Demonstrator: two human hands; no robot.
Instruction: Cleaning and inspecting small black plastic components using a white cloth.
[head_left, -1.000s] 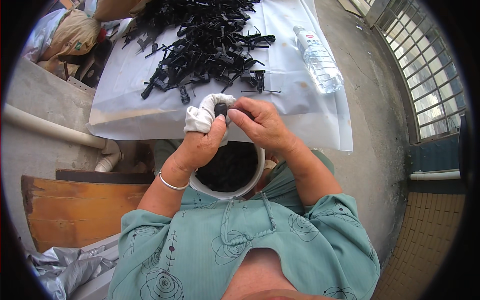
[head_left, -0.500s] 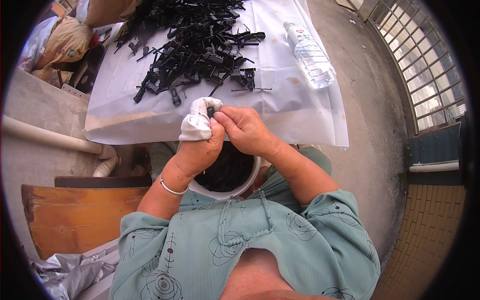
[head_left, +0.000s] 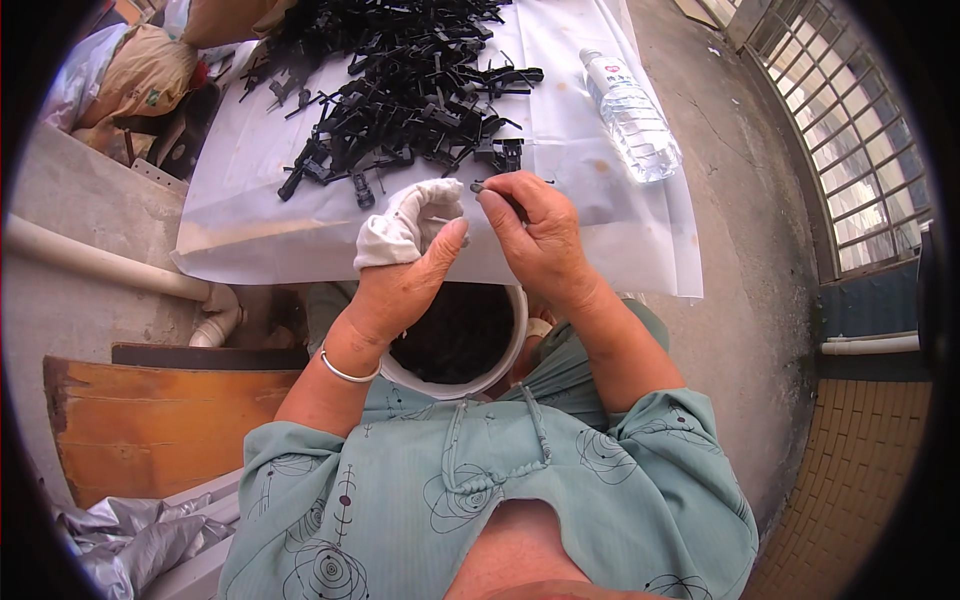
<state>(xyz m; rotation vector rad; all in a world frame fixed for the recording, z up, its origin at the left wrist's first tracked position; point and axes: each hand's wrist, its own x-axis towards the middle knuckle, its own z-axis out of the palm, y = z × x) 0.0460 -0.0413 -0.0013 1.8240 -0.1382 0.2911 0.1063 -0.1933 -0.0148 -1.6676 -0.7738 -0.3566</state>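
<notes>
White cloth, like a part glove (head_left: pixel 398 222), covers the fingers of my left hand (head_left: pixel 400 270); its thumb is bare. Those fingers curl loosely, with a gap to the thumb, and I make out no part between them. Just to the right, my right hand (head_left: pixel 543 240) is closed in a pinch on a small black plastic part (head_left: pixel 515 205), mostly hidden by the fingers. Beyond both hands, a heap of black plastic parts (head_left: pixel 420 95) with thin arms lies on the table. Below them, between my knees, stands a white bucket (head_left: pixel 518 335) with dark contents.
White plastic sheeting (head_left: pixel 600 235) covers the table. A clear water bottle (head_left: pixel 630 120) lies on it at the right. Stuffed sacks (head_left: pixel 145 75) are at the far left, above a pale pipe (head_left: pixel 110 262) and an orange-brown board (head_left: pixel 165 425). A barred window (head_left: pixel 850 130) is at the right.
My hands were together around a small black part; now they are apart. The right hand has moved right and up with the black part, and the left hand's fingers have loosened.
</notes>
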